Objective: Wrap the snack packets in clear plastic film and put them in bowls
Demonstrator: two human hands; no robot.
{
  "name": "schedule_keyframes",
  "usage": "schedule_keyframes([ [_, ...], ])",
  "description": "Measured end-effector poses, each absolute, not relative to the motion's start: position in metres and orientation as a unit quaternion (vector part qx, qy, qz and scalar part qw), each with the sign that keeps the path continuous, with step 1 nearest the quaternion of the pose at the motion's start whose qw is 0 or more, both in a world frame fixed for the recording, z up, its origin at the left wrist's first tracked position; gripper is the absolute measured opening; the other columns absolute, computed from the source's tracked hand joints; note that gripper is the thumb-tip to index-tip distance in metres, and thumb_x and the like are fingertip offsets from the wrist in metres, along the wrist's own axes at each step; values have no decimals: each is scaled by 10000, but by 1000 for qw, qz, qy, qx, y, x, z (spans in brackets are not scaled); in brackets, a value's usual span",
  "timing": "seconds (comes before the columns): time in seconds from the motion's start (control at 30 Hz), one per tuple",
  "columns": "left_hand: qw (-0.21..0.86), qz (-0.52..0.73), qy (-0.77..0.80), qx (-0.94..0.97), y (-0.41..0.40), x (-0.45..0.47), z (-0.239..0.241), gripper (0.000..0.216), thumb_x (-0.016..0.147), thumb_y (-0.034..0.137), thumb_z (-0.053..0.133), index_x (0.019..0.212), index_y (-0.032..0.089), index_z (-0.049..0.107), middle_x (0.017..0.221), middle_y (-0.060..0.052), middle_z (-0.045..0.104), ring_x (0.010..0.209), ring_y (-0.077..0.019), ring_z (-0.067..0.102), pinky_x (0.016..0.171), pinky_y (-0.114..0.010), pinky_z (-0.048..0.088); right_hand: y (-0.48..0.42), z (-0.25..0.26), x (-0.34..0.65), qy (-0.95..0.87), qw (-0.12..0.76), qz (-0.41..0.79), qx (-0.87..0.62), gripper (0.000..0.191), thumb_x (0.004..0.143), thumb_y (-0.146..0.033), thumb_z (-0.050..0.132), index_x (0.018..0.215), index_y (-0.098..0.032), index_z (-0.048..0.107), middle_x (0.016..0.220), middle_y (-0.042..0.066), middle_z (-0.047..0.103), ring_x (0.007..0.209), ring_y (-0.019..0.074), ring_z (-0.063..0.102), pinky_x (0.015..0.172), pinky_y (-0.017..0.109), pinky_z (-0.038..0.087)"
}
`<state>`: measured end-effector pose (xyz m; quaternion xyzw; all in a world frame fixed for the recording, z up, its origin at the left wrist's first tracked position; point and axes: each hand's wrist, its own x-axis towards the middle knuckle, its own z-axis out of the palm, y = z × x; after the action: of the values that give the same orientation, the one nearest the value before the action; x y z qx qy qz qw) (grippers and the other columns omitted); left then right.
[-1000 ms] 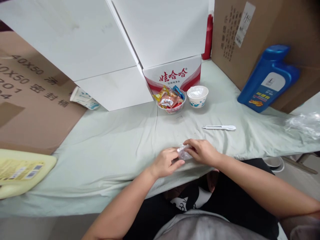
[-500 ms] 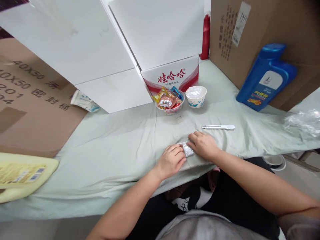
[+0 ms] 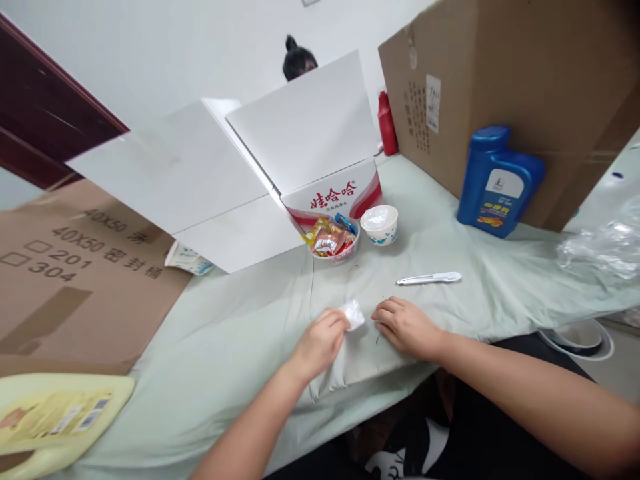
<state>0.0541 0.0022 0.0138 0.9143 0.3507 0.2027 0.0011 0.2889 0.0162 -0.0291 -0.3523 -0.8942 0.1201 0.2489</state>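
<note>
My left hand (image 3: 323,339) pinches a small folded piece of clear plastic wrap (image 3: 353,315) by its left edge, just above the green cloth. To the right, my right hand (image 3: 406,327) rests on the cloth with its fingers loosely bent and nothing visible in them; a small gap parts it from the wrap. Beyond it lies a white utility knife (image 3: 429,279). Behind the hands are a clear bowl of wrapped snacks (image 3: 330,241) and a patterned paper cup (image 3: 380,227) with clear plastic inside.
A white carton (image 3: 295,147) stands open behind the bowl. Brown cartons flank the table, one at the left (image 3: 100,267), one at the right (image 3: 480,87). A blue bottle (image 3: 497,183), a red bottle (image 3: 387,123), a yellow jug (image 3: 60,417) and crumpled plastic (image 3: 605,247) are around. Someone's head (image 3: 299,61) shows behind.
My left hand has lifted the plastic wrap away from my right hand, which has let go of it. The head view has tilted up, bringing the wall and another person's head into sight.
</note>
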Motion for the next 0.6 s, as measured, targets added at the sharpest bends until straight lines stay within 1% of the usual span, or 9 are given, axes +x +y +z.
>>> schedule_keyframes([
  [0.03,-29,213,350,912,14,54,26,238,865,43,460,932,191,634,925,-62,682,962,-199,632,857,-353,564,17,-29,289,-896,237,117,-355,200,946,-208,477,968,-145,666,960,108,647,899,220,539,836,372,451],
  [0.17,-147,269,345,887,81,81,80,234,881,76,456,973,185,641,1022,-89,672,1061,-225,597,972,-403,494,20,-31,287,-907,194,115,-356,159,914,-259,542,917,-156,663,971,104,618,920,229,506,816,369,411],
  [0.27,-161,245,390,873,140,126,99,251,902,111,434,1030,159,644,1074,-119,662,1106,-241,567,999,-398,451,21,-32,287,-907,182,123,-360,154,900,-273,569,952,-161,661,1007,101,612,945,237,495,824,375,399],
  [0.33,-131,169,469,857,172,157,95,316,921,135,421,1182,146,598,1198,-144,626,1184,-250,530,1017,-401,417,21,-32,288,-905,185,130,-361,153,902,-281,572,956,-166,657,1016,93,611,951,235,493,836,376,399],
  [0.37,-103,114,496,855,185,171,88,343,935,187,438,1255,150,557,1278,-149,591,1225,-252,507,1039,-407,391,21,-32,289,-904,190,135,-359,150,902,-282,573,955,-168,655,1015,88,610,952,232,493,842,374,401],
  [0.43,-79,63,506,857,202,192,70,340,932,344,505,1207,166,596,1224,-138,636,1149,-272,567,1037,-456,380,22,-32,290,-902,200,147,-352,139,896,-278,583,953,-172,651,1010,77,608,952,225,494,853,365,405],
  [0.5,-68,31,521,850,209,203,54,376,938,450,477,1097,158,652,1089,-136,694,1071,-297,608,1051,-548,332,22,-33,292,-902,209,158,-344,123,887,-266,593,950,-176,649,1002,70,608,951,220,496,864,360,408],
  [0.53,-67,23,526,847,209,205,49,408,942,481,457,1073,154,662,1072,-141,701,1079,-308,604,1054,-573,314,22,-33,292,-901,212,161,-341,119,886,-260,594,950,-177,649,999,68,609,951,220,496,866,362,409],
  [0.6,-71,20,530,845,203,204,46,443,948,500,433,1140,158,640,1200,-153,659,1203,-323,534,1088,-577,266,23,-34,293,-900,218,163,-340,116,888,-253,590,951,-177,650,999,71,610,953,225,496,867,371,410],
])
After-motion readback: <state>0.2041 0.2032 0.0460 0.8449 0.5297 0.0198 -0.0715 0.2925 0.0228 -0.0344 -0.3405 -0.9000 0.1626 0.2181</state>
